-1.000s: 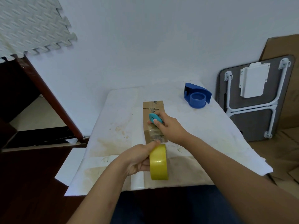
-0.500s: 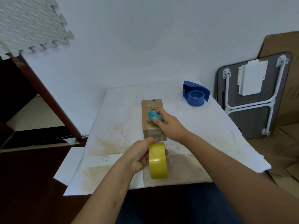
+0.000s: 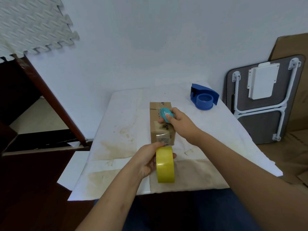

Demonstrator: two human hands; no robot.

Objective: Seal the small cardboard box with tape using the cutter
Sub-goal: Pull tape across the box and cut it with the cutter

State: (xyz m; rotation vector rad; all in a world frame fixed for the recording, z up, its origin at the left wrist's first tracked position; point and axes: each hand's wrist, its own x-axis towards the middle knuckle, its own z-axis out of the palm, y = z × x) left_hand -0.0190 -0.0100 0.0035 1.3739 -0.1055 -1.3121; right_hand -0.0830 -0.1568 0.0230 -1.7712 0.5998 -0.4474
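A small cardboard box (image 3: 156,130) lies lengthwise in the middle of the white-covered table (image 3: 233,135). Clear tape shines on its top and near end. My right hand (image 3: 180,122) rests on the box top and holds a small teal cutter (image 3: 166,114) near the far end. My left hand (image 3: 148,160) grips a yellow tape roll (image 3: 165,165) upright, just in front of the box's near end, thumb close to the box's lower edge.
A blue tape dispenser (image 3: 204,98) stands at the table's far right corner. A folded grey table (image 3: 265,100) leans against the wall on the right, with cardboard behind it. Dark wooden furniture (image 3: 33,114) stands to the left. The table cover is stained.
My right hand has slid the teal cutter toward the far end of the box top. My left hand has brought the yellow roll closer to the box's near end.
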